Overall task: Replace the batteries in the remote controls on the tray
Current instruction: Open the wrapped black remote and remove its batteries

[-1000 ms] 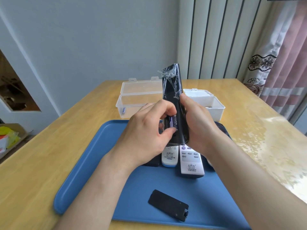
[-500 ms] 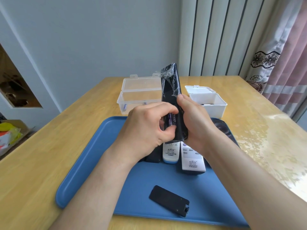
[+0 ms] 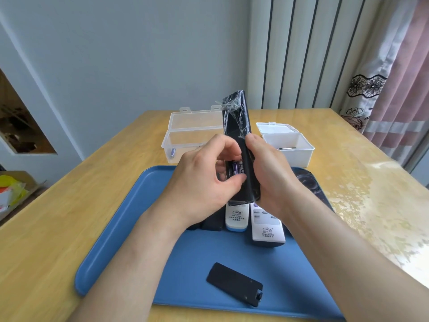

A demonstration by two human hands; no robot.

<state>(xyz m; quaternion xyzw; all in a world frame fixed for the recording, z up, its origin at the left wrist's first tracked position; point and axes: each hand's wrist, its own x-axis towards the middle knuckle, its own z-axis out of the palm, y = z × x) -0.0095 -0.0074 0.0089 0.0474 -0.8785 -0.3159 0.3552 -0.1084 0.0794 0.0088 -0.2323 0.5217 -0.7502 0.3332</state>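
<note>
Black film-wrapped remote control (image 3: 236,122) is upright above the blue plastic tray (image 3: 130,228), with the right hand (image 3: 271,173) gripping its edge. Left hand (image 3: 202,182) is curled, thumb and forefinger pinching the purple cylindrical battery (image 3: 235,169) in the open bay. Judgement: lever from the spring end and brace the remote firmly. Flat black battery cover (image 3: 234,283) lies on the tray.

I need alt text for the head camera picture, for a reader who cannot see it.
A right hand grips a black remote upright above a blue tray, while the left hand pinches a battery in its open compartment. The black cover lies on the tray.
</note>
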